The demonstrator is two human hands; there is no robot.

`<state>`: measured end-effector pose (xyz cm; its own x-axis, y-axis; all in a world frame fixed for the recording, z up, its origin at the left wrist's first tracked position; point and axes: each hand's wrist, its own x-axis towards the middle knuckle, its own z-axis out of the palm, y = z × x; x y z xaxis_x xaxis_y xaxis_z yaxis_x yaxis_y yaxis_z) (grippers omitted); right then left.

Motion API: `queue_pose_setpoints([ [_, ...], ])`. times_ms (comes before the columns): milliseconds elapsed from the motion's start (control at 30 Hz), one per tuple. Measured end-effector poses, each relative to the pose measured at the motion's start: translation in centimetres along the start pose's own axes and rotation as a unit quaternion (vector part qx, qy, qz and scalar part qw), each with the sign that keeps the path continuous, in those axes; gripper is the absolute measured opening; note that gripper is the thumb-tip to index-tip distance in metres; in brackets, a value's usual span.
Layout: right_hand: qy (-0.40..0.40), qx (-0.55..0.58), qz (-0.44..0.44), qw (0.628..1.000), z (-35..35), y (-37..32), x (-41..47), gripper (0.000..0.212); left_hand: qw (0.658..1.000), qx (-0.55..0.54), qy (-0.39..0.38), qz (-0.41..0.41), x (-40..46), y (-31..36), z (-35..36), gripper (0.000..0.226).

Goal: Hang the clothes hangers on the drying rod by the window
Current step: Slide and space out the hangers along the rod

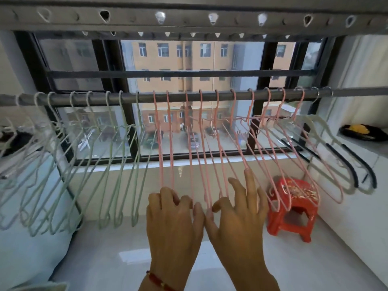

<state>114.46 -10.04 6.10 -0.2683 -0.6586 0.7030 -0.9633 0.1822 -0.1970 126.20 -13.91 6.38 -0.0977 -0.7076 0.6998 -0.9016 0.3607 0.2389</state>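
From the head camera, both hands are raised to the bottom ends of the pink hangers [201, 143], which hang in a row from the grey drying rod [189, 97] running across in front of the window [189, 80]. The left hand [174, 223] has its fingers [168, 196] curled loosely, the tips touching the lower ends of the two leftmost pink hangers; whether they actually pinch the wire or only rest against it I cannot tell. The right hand [239, 219] is spread wider: its index finger points straight up and touches a slanting pink wire near the fingertip, the other fingers are half bent among the neighbouring hanger ends, and the thumb curls inward toward the left hand. The two hands are just beside each other, almost touching at the thumbs, with one pink hanger end between them.

On the rod to the left of the pink group hang pale green hangers [88, 164], all tilted the same way. To the right, past the pink ones, hang a few pale hangers with black padded ends [352, 164]. A red bracelet [157, 279] sits on the left wrist. Below the right-hand hangers a red plastic stool [294, 208] stands on the white floor by the wall. A perforated grey rail [189, 17] runs overhead, above the window.
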Motion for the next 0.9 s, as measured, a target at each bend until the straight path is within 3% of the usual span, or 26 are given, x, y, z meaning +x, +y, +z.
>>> queue_pose_setpoints([
  [200, 0.027, 0.018, -0.031, 0.999, 0.2, 0.4, 0.0, 0.028, 1.0, -0.024, 0.008, 0.016, -0.2, 0.3, 0.0, 0.02],
  [433, 0.043, 0.044, -0.036, 0.997, 0.3, 0.6, 0.0, 0.042, 0.999, -0.042, 0.022, 0.018, -0.4, 0.6, 0.3, 0.017],
  [667, 0.049, 0.065, -0.044, 0.996, 0.6, 1.2, -0.1, 0.019, 0.999, -0.041, 0.019, 0.011, -0.4, 0.2, 0.7, 0.018],
  [900, 0.052, 0.076, -0.029, 0.995, 0.9, 1.4, -0.1, 0.018, 0.998, -0.053, 0.024, 0.012, -0.3, 0.0, 0.9, 0.019],
])
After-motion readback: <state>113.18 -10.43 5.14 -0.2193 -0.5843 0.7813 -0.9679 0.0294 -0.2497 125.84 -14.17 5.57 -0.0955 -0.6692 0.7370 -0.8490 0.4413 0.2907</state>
